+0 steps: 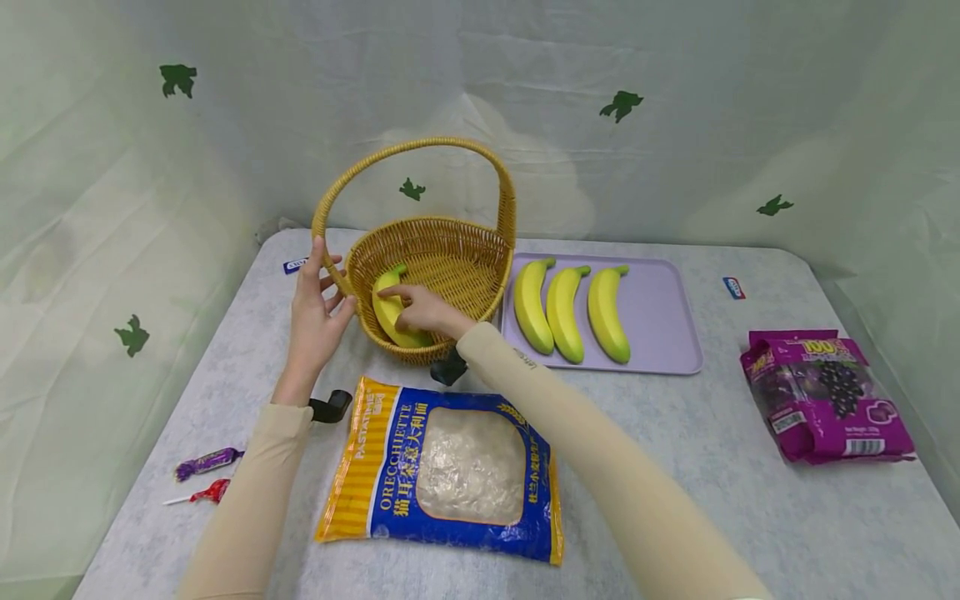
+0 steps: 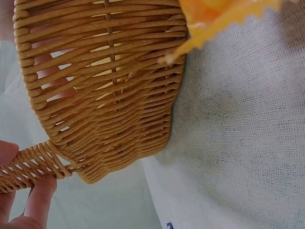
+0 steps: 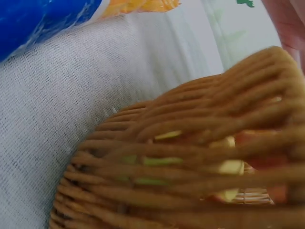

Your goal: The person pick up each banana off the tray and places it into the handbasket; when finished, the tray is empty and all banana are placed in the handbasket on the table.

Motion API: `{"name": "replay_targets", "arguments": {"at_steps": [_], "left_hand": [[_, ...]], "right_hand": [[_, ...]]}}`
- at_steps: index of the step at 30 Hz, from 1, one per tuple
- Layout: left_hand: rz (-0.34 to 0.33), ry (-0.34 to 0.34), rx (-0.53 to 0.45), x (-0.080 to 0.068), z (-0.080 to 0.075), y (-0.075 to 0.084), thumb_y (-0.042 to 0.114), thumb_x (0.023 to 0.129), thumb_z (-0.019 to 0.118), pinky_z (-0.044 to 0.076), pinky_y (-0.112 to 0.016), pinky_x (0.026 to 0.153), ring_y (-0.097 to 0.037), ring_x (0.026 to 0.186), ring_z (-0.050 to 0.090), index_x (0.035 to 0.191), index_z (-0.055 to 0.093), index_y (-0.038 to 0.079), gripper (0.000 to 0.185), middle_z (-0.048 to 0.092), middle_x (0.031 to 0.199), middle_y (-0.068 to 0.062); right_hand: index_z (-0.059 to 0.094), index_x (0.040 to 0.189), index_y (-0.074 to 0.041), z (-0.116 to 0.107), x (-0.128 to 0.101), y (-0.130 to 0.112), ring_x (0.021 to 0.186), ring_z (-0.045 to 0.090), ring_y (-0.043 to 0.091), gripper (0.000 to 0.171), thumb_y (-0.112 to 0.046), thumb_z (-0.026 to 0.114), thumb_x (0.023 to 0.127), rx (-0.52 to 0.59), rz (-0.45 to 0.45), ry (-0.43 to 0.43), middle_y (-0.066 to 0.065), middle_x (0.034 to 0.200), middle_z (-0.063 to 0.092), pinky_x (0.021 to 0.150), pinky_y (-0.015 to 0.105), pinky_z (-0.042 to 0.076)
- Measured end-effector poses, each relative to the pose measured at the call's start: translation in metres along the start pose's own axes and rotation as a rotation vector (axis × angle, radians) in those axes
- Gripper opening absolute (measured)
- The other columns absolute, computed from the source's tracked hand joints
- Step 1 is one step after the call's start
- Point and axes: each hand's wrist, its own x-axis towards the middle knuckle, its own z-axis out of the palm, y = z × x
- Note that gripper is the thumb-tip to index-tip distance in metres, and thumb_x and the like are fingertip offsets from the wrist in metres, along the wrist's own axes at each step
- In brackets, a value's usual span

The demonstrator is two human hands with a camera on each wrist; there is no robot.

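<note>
A wicker basket (image 1: 442, 237) with a tall arched handle stands at the back of the table. My left hand (image 1: 313, 321) holds the left foot of that handle; in the left wrist view thumb and fingers lie on either side of the woven handle (image 2: 33, 164). Inside the basket, my right hand (image 1: 431, 311) has its fingers around a yellow banana (image 1: 387, 315) lying along the left wall. Through the slats of the basket wall (image 3: 167, 193) in the right wrist view, bits of yellow and green show. The right hand's lower fingers are mostly hidden.
Right of the basket, three bananas (image 1: 566, 317) lie on a lilac tray (image 1: 660, 321). A blue and yellow pasta bag (image 1: 468, 467) lies in front. Purple grape packs (image 1: 832, 396) sit far right; a purple-wrapped candy (image 1: 210, 462) and a red lollipop (image 1: 212, 490) lie left.
</note>
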Motion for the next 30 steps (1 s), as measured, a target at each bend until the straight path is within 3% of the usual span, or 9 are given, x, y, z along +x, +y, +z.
{"name": "replay_targets", "arguments": {"at_steps": [3, 11, 19, 25, 30], "left_hand": [[-0.003, -0.002, -0.006, 0.0, 0.0, 0.001, -0.012, 0.089, 0.054, 0.044, -0.061, 0.091, -0.044, 0.115, 0.048, 0.153, 0.015, 0.031, 0.086, 0.036, 0.137, -0.018], [0.002, 0.0, -0.014, 0.001, 0.001, 0.0, -0.013, 0.088, 0.054, 0.044, -0.062, 0.09, -0.044, 0.114, 0.048, 0.153, 0.014, 0.031, 0.088, 0.035, 0.137, -0.019], [0.008, 0.01, 0.002, 0.0, 0.0, -0.002, -0.013, 0.087, 0.054, 0.044, -0.062, 0.09, -0.044, 0.114, 0.049, 0.153, 0.015, 0.034, 0.089, 0.035, 0.137, -0.022], [0.018, 0.009, 0.009, 0.0, 0.001, -0.002, -0.011, 0.088, 0.053, 0.045, -0.061, 0.09, -0.044, 0.113, 0.049, 0.152, 0.015, 0.037, 0.089, 0.035, 0.137, -0.021], [0.019, 0.005, 0.009, 0.0, 0.0, -0.002, -0.011, 0.089, 0.053, 0.045, -0.061, 0.091, -0.043, 0.114, 0.048, 0.153, 0.015, 0.036, 0.088, 0.034, 0.137, -0.021]], "right_hand": [[0.049, 0.142, -0.014, -0.007, -0.003, 0.002, 0.128, 0.041, 0.029, 0.057, 0.001, 0.059, 0.088, 0.051, -0.005, -0.002, 0.015, 0.145, 0.042, 0.091, 0.034, 0.046], [0.046, 0.142, -0.008, -0.036, -0.016, 0.009, 0.126, 0.044, 0.029, 0.053, -0.004, 0.06, 0.091, 0.302, -0.069, -0.024, 0.021, 0.144, 0.039, 0.098, 0.044, 0.046], [0.049, 0.138, -0.004, -0.078, -0.044, 0.025, 0.115, 0.054, 0.03, 0.047, -0.005, 0.061, 0.093, 0.439, -0.17, 0.032, 0.015, 0.127, 0.054, 0.096, 0.047, 0.046], [0.045, 0.14, -0.003, -0.112, -0.075, 0.058, 0.112, 0.053, 0.037, 0.048, -0.006, 0.058, 0.094, 0.484, -0.172, 0.08, 0.02, 0.127, 0.054, 0.098, 0.053, 0.043], [0.04, 0.143, -0.001, -0.141, -0.107, 0.099, 0.112, 0.052, 0.039, 0.049, -0.008, 0.055, 0.096, 0.523, -0.147, 0.138, 0.028, 0.132, 0.047, 0.093, 0.046, 0.047]]}}
